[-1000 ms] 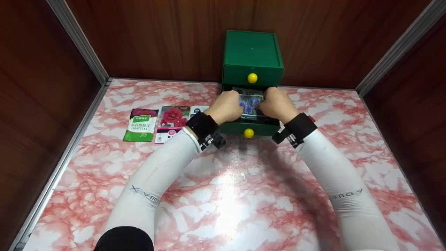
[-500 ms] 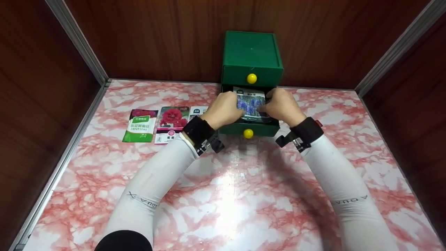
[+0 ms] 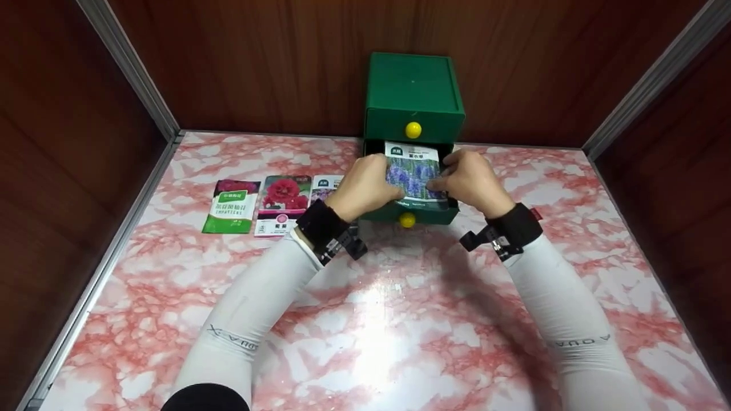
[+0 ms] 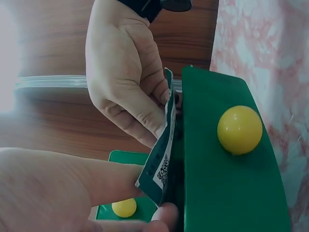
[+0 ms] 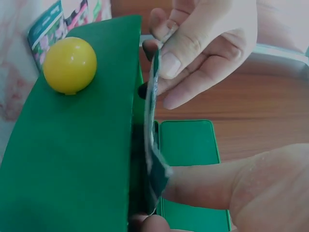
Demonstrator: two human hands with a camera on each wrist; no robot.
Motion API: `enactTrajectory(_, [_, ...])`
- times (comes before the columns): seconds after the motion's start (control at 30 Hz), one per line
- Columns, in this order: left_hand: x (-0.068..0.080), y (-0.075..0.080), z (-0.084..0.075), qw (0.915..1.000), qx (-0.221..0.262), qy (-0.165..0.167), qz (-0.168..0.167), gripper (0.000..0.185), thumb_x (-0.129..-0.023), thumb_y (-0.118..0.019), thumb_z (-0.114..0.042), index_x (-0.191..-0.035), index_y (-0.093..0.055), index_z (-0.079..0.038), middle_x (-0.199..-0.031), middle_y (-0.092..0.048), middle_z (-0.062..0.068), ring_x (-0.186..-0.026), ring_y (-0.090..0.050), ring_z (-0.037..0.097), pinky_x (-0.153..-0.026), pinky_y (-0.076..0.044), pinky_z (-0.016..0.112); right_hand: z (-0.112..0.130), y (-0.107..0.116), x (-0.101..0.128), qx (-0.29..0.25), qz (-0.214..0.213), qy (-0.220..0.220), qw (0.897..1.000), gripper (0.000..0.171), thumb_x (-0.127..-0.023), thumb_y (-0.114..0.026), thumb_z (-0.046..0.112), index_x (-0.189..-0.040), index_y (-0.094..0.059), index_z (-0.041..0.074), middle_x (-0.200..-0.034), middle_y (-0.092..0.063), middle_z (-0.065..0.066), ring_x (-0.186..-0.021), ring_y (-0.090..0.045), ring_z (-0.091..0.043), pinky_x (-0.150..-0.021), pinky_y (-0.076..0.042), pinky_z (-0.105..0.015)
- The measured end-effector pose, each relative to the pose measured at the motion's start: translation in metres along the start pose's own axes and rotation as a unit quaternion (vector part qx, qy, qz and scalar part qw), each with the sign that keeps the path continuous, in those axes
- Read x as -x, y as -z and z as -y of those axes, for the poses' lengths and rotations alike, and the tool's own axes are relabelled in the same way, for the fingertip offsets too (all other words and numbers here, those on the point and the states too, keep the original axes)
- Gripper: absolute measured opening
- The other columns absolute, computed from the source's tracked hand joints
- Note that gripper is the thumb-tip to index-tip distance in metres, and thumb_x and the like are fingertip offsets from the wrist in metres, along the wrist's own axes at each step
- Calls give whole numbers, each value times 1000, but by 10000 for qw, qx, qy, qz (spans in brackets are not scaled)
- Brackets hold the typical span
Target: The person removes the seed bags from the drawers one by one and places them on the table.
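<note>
Seed packet [image 3: 415,174]: glossy printed foil/plastic. Drawer box [image 3: 413,91]: matt green, smooth, with shiny yellow plastic knobs [image 3: 413,129]. Tabletop [image 3: 377,319]: glossy pink marble-look; walls [image 3: 257,63] wood-grain.

Both hands [image 3: 365,185] pinching seed packet [image 3: 414,171], open drawer [image 3: 425,212]

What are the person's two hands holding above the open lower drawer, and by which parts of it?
Both hold one seed packet: the left hand pinches its left edge, the right hand its right edge.
</note>
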State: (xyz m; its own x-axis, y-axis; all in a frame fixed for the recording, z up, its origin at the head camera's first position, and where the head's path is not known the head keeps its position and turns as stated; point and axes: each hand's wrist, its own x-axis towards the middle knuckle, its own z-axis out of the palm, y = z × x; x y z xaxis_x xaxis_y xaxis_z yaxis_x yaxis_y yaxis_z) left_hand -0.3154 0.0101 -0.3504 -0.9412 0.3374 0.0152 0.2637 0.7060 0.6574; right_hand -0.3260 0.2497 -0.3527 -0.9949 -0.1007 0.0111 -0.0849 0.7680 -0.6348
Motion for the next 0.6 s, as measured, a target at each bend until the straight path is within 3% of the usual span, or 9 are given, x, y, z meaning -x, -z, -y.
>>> enactTrajectory(0.1, [3,-3,-4,10000,29,43,-59,70,-94,-91,-24,-150,-61,5,-146,-68,17,-123,-67,26,-105,-57,37,-2,3,3,-160,3,-96,9998,66,-91,-94,22,-139,-66,-14,-113,-76,-25,-97,-71,-32,-74,-56,-29])
enactTrajectory(0.17, [5,-4,-5,10000,30,48,-70,75,-94,-91,-25,-155,-57,5,-154,-64,19,-134,-65,29,-112,-54,40,-3,4,5,-264,29,-162,9995,67,-92,-93,22,-141,-65,-13,-113,-76,-25,-96,-71,-30,-73,-57,-28])
enactTrajectory(0.6, [26,-18,-18,9989,47,-247,-387,72,-98,-89,-25,-154,-57,7,-141,-68,20,-129,-66,30,-109,-55,42,-16,10,31,-912,-67,-501,9945,77,-95,-92,28,-155,-56,-6,-121,-71,-22,-98,-68,-27,-75,-57,-27])
